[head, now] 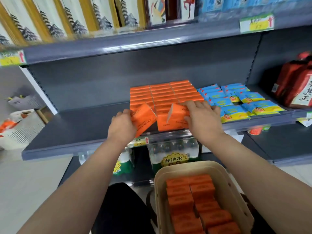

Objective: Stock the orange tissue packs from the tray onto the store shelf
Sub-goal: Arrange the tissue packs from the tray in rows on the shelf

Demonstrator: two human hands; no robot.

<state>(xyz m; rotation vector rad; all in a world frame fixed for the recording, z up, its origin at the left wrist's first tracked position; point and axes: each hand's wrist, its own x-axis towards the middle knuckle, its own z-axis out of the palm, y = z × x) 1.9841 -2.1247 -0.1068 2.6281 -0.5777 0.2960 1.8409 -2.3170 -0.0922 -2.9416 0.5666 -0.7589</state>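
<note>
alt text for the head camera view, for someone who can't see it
The left hand grips a tilted orange pack and the right hand holds a second orange pack at the front of the grey shelf, before the stocked orange rows. A beige tray below holds more orange packs; blue packs lie right of the rows.

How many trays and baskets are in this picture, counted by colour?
Beige tray: 1
White basket: 1
Grey basket: 1
Total: 3
</note>
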